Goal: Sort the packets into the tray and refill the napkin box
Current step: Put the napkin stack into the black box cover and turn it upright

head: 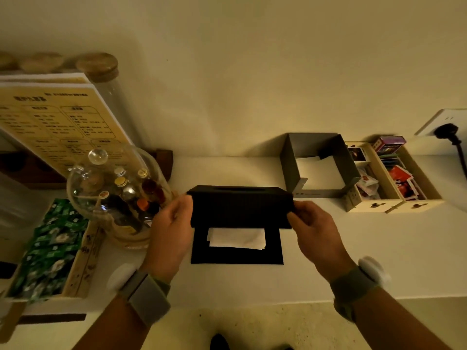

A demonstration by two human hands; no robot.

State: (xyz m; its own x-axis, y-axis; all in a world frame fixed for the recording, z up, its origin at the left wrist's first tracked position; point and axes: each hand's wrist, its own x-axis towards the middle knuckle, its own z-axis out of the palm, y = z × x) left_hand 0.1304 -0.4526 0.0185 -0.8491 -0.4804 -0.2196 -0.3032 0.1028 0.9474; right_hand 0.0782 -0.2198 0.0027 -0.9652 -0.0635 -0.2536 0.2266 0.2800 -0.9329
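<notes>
The black napkin box cover (241,207) hangs just above its flat black base (236,256). My left hand (170,231) grips the cover's left end and my right hand (314,231) grips its right end. A small stack of white napkins (236,238) lies on the base, partly under the cover. At the right stands a wooden compartment tray (374,204) with several packets (401,178) in its sections.
A grey open holder (290,162) with white paper stands behind the box. A glass dome (118,188) over small bottles sits at the left, beside a wooden box of green packets (50,248). A menu board (58,125) leans behind. A wall socket (444,122) is at far right.
</notes>
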